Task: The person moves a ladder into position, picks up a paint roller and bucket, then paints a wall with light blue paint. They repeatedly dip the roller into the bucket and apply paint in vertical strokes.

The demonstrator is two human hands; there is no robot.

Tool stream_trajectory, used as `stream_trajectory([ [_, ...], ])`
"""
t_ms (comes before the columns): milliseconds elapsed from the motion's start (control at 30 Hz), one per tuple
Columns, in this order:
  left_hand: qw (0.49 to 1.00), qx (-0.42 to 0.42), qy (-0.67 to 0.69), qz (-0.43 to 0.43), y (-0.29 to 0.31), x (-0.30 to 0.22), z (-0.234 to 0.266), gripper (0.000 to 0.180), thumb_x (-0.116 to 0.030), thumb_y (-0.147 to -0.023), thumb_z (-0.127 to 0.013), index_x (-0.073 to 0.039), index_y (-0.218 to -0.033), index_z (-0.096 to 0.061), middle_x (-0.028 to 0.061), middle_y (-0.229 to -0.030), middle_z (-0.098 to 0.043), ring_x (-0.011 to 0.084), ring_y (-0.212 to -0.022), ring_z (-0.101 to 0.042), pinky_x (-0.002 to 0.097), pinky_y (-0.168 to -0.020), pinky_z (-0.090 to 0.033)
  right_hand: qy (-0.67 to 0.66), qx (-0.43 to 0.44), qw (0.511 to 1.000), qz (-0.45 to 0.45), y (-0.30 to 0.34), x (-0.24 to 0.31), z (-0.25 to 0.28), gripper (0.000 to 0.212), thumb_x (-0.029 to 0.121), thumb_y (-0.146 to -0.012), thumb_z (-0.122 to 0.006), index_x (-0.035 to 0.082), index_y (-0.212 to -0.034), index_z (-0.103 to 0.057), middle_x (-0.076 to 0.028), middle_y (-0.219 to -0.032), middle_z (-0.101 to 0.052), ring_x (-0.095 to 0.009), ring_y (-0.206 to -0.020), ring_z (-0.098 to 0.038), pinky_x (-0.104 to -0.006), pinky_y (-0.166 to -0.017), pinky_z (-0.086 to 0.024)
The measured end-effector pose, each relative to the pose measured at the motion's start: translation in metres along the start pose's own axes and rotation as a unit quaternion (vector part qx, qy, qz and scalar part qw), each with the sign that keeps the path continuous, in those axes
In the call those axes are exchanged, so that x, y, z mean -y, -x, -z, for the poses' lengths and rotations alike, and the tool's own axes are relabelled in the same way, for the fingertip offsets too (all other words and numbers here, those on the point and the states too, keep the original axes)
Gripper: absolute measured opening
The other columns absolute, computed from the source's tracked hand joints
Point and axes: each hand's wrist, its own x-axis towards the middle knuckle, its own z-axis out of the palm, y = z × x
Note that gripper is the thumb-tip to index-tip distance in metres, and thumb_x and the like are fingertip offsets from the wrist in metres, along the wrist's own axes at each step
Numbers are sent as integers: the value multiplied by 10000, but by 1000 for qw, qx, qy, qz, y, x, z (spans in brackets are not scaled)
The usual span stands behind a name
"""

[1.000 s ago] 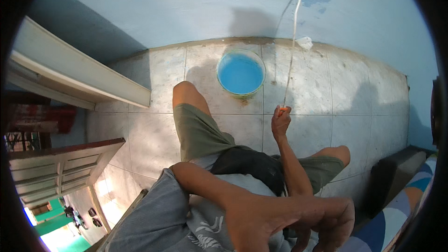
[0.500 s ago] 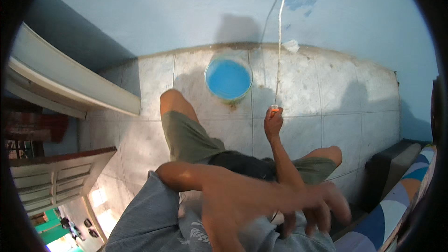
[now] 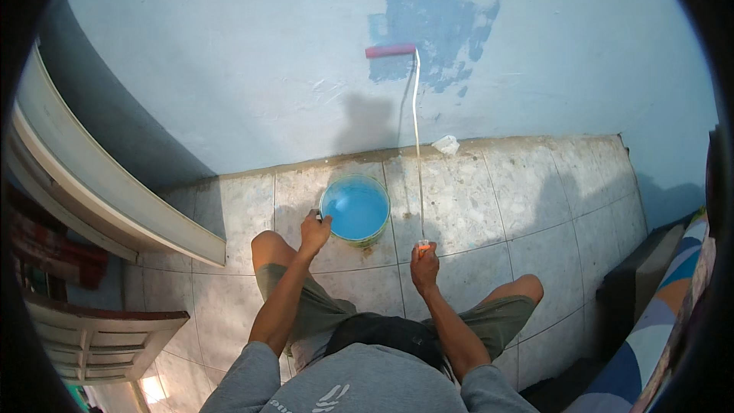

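Observation:
My right hand (image 3: 424,266) is closed round the orange handle of a paint roller (image 3: 417,122). Its long white rod reaches up to a pink-purple roller sleeve, which lies at the wall over the left part of a darker blue painted patch (image 3: 443,15). A round bucket (image 3: 355,210) of bright blue paint stands on the floor before me. At its left rim is my left hand (image 3: 313,234), fingers bent and thumb over the edge, gripping the rim; small details there are hard to see.
The pale blue wall (image 3: 252,69) meets a tiled floor (image 3: 474,199). A crumpled white scrap (image 3: 446,144) lies at the wall's foot. White door panels (image 3: 115,160) stand on the left. A dark box-like piece (image 3: 642,260) and a patterned cloth (image 3: 657,321) are at the right.
My left hand has gone from across my chest forward to the bucket's left rim. The view has tilted up, showing more wall. The roller stays in my right hand, its sleeve lower on the patch.

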Motion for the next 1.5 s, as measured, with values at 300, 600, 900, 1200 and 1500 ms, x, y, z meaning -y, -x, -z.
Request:
stream_trajectory([
  [300, 998, -57, -23, 0, 7, 24, -3, 332, -120, -736, -589, 64, -974, -449, 252, -802, -600, 341, -720, -621, 389, -668, -494, -76, 23, 997, -9, -26, 39, -6, 312, 217, -849, -539, -33, -979, -405, -240, -689, -570, -405, -648, -580, -453, -547, -454],
  [600, 974, -68, 158, 146, 61, 32, 4, 337, -105, -760, -552, 79, -983, -379, 230, -856, -554, 263, -671, -614, 320, -510, -508, -46, 68, 997, -15, 19, 0, -13, 376, 204, -859, -525, -74, -1053, -363, -219, -704, -576, -382, -662, -580, -429, -577, -449],
  [900, 973, -218, -23, 71, 51, 35, 10, 552, -415, -827, -515, 44, -1117, -409, 302, -1035, -492, 380, -944, -517, 427, -822, -401, -93, 101, 990, -18, -11, 35, -23, 369, 175, -862, -528, -71, -1073, -350, -211, -732, -581, -374, -650, -579, -425, -582, -453],
  [1200, 953, -261, 102, 118, 15, 43, -7, 609, -502, -894, -320, 51, -1103, -464, 250, -1004, -546, 372, -938, -524, 414, -837, -388, -82, 74, 994, 3, -1, 35, -23, 329, 140, -857, -532, -69, -1041, -357, -192, -696, -575, -343, -607, -581, -407, -548, -450],
  [1500, 952, -280, 77, 100, 22, 37, -7, 559, -471, -903, -325, 33, -1094, -475, 235, -992, -552, 363, -918, -531, 419, -818, -396, -57, 73, 996, -19, 5, 42, -19, 324, 141, -848, -550, -54, -1031, -368, -204, -645, -557, -362, -577, -574, -421, -521, -437],
])
